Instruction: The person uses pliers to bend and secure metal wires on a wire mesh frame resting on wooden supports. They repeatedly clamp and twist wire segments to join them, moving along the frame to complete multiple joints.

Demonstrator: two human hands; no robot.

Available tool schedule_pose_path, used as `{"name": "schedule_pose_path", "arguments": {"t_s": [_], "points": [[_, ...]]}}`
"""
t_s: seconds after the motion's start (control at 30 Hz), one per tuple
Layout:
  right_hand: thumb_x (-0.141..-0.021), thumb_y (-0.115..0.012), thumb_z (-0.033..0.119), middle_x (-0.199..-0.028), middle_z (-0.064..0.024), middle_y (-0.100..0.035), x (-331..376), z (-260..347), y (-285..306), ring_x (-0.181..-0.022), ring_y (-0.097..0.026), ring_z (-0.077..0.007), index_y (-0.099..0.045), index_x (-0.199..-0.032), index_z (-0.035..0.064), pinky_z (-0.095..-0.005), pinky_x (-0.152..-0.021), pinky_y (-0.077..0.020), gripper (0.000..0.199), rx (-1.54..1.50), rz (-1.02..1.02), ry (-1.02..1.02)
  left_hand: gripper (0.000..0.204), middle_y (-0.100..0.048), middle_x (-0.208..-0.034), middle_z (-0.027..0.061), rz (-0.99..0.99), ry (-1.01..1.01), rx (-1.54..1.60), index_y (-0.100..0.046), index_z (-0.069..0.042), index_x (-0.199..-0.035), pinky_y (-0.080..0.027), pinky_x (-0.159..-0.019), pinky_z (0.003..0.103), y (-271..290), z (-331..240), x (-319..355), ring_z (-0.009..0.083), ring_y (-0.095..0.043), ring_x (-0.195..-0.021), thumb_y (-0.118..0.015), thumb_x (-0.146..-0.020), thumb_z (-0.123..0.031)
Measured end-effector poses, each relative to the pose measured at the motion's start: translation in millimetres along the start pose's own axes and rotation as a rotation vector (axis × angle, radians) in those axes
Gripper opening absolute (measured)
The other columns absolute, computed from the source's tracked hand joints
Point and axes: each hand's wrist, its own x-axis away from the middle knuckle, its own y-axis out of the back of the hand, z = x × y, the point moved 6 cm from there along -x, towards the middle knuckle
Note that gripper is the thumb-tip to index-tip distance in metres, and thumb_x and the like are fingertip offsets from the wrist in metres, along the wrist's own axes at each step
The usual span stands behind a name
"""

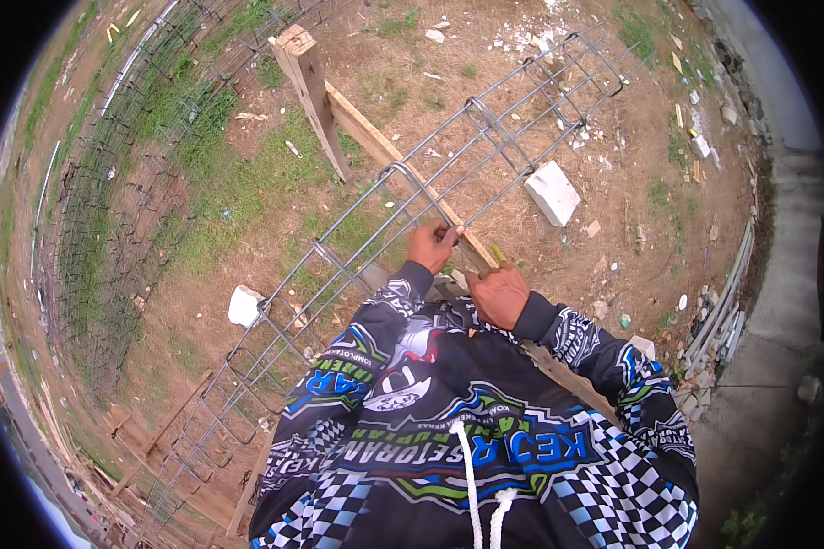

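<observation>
A long steel rebar cage runs diagonally across the view, with square stirrups spaced along its bars. It lies over a wooden beam that is joined to an upright wooden post. My left hand is closed, thumb against fingers, at the lower corner of one stirrup where it meets the beam. Whether a tie wire is also between those fingers I cannot tell. Close by on the right, my right hand is curled beside the beam. A small yellow-green piece sticks out past its fingertips; the rest is hidden.
A white block lies on the ground right of the cage, and a white lump sits left of it. More wire mesh spreads over the grass at left. Sticks and rubble line a concrete strip at right.
</observation>
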Motion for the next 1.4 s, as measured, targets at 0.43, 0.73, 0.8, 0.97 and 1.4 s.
{"name": "schedule_pose_path", "arguments": {"t_s": [0.43,0.73,0.8,0.97,1.4], "points": [[-0.091,-0.059,0.020,-0.071,-0.0207,-0.065,-29,-91,-7,-0.064,-0.064,-0.0402,-0.063,-0.088,0.0045,-0.0495,-0.058,-0.0493,0.016,0.123,-0.019,-0.371,0.041,-0.062,-0.058,0.0138,0.061,-0.068,-0.135,-0.072,0.000,-0.075,-0.047,-0.057,0.038,3,-19,-13,0.0237,-0.059,-0.052,-0.065,-0.091,-0.037],[-0.098,-0.055,0.027,-0.071,-0.0061,-0.066,-10,-42,-8,-0.063,-0.063,-0.0105,-0.065,-0.102,0.0002,-0.0266,-0.053,-0.0492,0.028,-1.377,0.087,-0.709,0.040,-0.054,-0.054,0.0166,-0.003,-0.116,-0.106,-0.066,0.002,-0.067,-0.039,-0.050,0.041,10,-22,-10,0.0288,-0.048,-0.047,-0.070,-0.089,-0.033],[-0.096,-0.056,0.026,-0.080,-0.0104,-0.068,12,-76,0,-0.072,-0.065,-0.0126,-0.064,-0.105,-0.0027,-0.0272,-0.058,-0.0504,0.031,-1.263,-0.074,-0.775,0.040,-0.055,-0.055,0.0171,-0.012,-0.143,-0.122,-0.066,0.002,-0.069,-0.039,-0.051,0.042,8,-20,-9,0.0292,-0.050,-0.048,-0.070,-0.089,-0.033],[-0.077,-0.076,0.041,-0.087,-0.0213,-0.069,73,-85,-45,-0.085,-0.068,-0.0381,-0.064,-0.106,-0.0056,-0.0495,-0.082,-0.0509,0.056,-0.492,0.075,-1.071,0.038,-0.061,-0.060,0.0181,-0.009,-0.118,-0.119,-0.067,0.002,-0.071,-0.046,-0.057,0.043,7,-24,-9,0.0332,-0.060,-0.054,-0.069,-0.089,-0.031],[-0.101,-0.055,0.028,-0.121,-0.0190,-0.065,190,-61,92,-0.114,-0.063,-0.0334,-0.053,-0.128,0.0058,-0.0473,-0.107,-0.0439,0.035,-1.071,-1.384,-0.461,0.041,-0.063,-0.057,0.0122,-0.001,-0.098,-0.120,-0.072,0.003,-0.076,-0.047,-0.055,0.034,5,-7,-12,0.0174,-0.061,-0.053,-0.069,-0.091,-0.035]]}}
